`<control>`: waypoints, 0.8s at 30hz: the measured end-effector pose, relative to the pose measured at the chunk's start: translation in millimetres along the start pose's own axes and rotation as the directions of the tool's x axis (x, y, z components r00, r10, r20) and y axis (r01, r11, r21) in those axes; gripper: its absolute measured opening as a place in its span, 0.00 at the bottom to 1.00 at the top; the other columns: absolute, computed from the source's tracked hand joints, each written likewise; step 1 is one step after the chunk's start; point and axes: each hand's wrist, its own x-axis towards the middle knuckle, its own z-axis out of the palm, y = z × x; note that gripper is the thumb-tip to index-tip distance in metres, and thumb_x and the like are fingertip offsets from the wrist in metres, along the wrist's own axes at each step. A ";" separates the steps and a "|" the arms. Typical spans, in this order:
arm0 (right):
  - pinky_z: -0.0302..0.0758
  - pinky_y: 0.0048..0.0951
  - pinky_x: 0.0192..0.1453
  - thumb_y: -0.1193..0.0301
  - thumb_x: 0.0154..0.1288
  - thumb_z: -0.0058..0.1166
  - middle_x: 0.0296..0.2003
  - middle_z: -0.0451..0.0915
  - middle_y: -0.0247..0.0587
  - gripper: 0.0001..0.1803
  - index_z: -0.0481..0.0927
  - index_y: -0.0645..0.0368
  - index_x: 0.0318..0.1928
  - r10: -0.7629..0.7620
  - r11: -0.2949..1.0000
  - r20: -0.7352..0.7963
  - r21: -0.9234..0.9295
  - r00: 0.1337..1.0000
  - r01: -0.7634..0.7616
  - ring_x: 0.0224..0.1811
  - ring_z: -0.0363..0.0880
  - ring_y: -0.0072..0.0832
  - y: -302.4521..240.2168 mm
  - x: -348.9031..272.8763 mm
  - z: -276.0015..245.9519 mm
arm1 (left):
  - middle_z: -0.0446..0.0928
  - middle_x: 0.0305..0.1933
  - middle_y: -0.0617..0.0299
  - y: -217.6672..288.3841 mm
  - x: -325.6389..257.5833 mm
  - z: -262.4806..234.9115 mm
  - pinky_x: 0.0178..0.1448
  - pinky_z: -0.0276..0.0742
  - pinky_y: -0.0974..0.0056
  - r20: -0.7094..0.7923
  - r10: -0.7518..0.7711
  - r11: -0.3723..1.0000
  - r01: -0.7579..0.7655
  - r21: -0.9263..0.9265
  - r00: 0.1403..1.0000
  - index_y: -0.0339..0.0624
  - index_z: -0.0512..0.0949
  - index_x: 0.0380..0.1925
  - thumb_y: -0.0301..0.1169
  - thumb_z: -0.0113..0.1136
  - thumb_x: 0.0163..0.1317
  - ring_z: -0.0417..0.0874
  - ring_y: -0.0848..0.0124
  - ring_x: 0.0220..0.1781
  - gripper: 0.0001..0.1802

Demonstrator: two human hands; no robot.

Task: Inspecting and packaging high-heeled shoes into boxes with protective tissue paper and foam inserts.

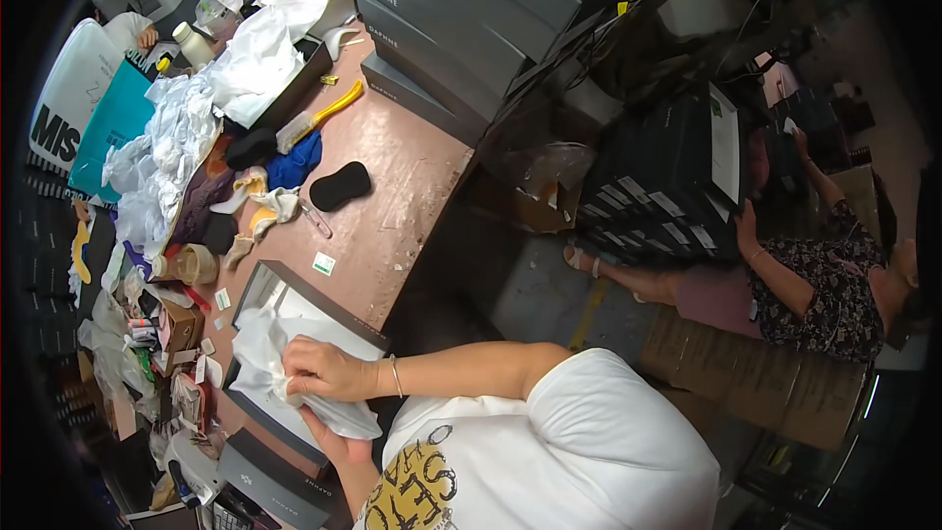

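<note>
My right hand (pixel 329 368), with a thin bracelet on its wrist, presses down on crumpled white tissue paper (pixel 270 348) from above. Beneath it my left hand (pixel 329 435) grips the same paper from the underside. The paper lies in an open grey shoe box (pixel 257 287) at the near end of a brown table (pixel 397 186). What the paper wraps is hidden.
A black shoe pad (pixel 340 185), a yellow-handled brush (pixel 316 119), blue cloth and heaps of white paper (pixel 167 152) lie farther along the table. Grey shoe boxes (pixel 442 29) are stacked at the back. A seated person (pixel 824 285) handles black boxes (pixel 667 186) at right.
</note>
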 end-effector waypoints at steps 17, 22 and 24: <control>0.74 0.31 0.53 0.46 0.69 0.45 0.39 0.81 0.48 0.32 0.77 0.68 0.48 0.460 0.856 0.338 0.077 0.821 -0.512 0.45 0.79 0.35 -10.2 28.4 14.2 | 0.63 0.67 0.50 17.8 -30.5 -9.1 0.67 0.66 0.49 0.424 -0.029 1.000 0.022 0.020 0.905 0.42 0.54 0.69 0.68 0.45 0.57 0.66 0.50 0.67 0.50; 0.70 0.43 0.53 0.45 0.68 0.44 0.37 0.77 0.53 0.32 0.78 0.69 0.38 0.142 0.982 0.085 -0.138 0.986 -0.130 0.46 0.73 0.52 -9.8 33.1 27.8 | 0.63 0.66 0.50 28.1 -23.7 -21.4 0.67 0.66 0.49 -0.074 0.176 0.981 -0.168 0.102 0.982 0.42 0.55 0.68 0.66 0.45 0.58 0.66 0.50 0.66 0.49; 0.69 0.43 0.52 0.50 0.66 0.50 0.38 0.76 0.51 0.27 0.77 0.68 0.35 -0.047 0.997 0.044 -0.053 0.998 0.049 0.48 0.72 0.50 -18.4 24.0 18.7 | 0.63 0.66 0.50 35.7 -15.8 -27.9 0.67 0.66 0.49 -0.144 0.210 0.973 -0.193 0.124 0.967 0.42 0.55 0.68 0.66 0.45 0.58 0.66 0.50 0.66 0.49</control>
